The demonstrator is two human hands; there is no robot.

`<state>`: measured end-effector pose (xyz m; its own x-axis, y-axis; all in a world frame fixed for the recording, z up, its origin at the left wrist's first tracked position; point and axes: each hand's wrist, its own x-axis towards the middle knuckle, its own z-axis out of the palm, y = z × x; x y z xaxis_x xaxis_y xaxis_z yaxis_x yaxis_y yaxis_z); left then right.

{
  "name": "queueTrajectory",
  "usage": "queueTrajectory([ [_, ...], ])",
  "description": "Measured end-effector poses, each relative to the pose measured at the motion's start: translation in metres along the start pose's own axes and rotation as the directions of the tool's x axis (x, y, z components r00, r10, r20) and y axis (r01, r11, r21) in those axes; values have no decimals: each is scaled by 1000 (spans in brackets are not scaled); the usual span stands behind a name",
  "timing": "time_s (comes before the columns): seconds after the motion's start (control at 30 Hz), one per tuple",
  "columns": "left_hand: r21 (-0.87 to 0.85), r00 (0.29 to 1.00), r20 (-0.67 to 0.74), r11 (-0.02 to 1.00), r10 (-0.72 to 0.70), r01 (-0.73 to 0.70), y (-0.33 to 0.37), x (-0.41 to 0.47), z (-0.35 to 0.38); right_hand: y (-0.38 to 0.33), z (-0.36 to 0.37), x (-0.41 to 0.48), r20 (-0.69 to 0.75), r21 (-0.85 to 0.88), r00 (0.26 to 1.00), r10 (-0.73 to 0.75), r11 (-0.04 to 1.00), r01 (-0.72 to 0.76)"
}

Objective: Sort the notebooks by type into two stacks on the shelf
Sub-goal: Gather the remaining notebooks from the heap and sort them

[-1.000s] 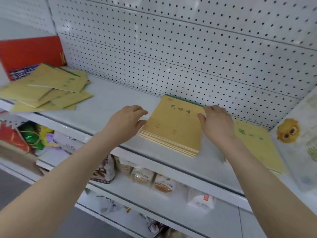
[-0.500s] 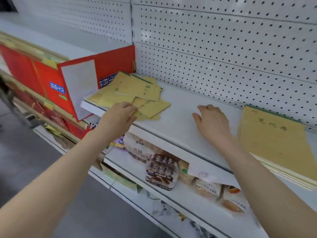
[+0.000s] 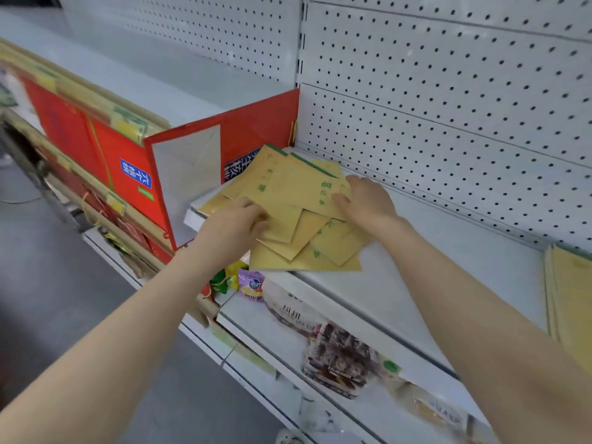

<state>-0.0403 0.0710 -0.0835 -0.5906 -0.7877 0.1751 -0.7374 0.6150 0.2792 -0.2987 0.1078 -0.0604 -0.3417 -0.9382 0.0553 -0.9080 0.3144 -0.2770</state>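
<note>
A messy pile of yellow notebooks point(image 3: 288, 190) with green spines and green print lies fanned out at the left end of the white shelf point(image 3: 416, 277). My left hand point(image 3: 235, 224) rests on the pile's near left edge, its fingertips lying on a lower notebook. My right hand point(image 3: 366, 200) lies flat on the right edge of the top notebook, fingers spread. A tidy stack of the same yellow notebooks point(image 3: 571, 302) sits at the far right, cut off by the frame edge.
A red box point(image 3: 192, 174) stands upright against the pile's left side. White pegboard point(image 3: 448, 123) backs the shelf. Snack packets point(image 3: 339, 357) fill the shelf below. More red boxes point(image 3: 83, 129) line the neighbouring shelf on the left.
My view swung left from the tidy stack to the messy pile. Both hands left the stack, crossed the bare shelf, and now rest on the pile.
</note>
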Motion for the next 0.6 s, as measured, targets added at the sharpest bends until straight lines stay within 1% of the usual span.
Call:
queueTrajectory([
  [0.07,4,1000,-13,1000,-12,12,-5,12,0,1,6,20,63,0,998,-25,1000,25],
  [0.2,19,1000,-19,1000,-14,14,-15,34,0,5,14,49,238,-69,971,-32,996,49],
  [0.3,37,999,-23,999,-29,30,-19,47,2,10,14,59,254,-102,967,-14,994,41],
  [0.4,44,995,21,995,-94,93,-19,58,1,16,9,61,245,-95,966,80,994,-58],
  [0.5,31,986,89,990,-142,139,-19,68,-3,21,-1,52,229,-6,958,175,984,-178],
  [0.57,19,987,113,993,-117,115,-21,76,-6,23,-5,43,223,79,946,236,963,-258],
  [0.6,12,988,122,995,-95,95,-22,80,-7,26,-4,38,222,149,933,283,936,-319],
])
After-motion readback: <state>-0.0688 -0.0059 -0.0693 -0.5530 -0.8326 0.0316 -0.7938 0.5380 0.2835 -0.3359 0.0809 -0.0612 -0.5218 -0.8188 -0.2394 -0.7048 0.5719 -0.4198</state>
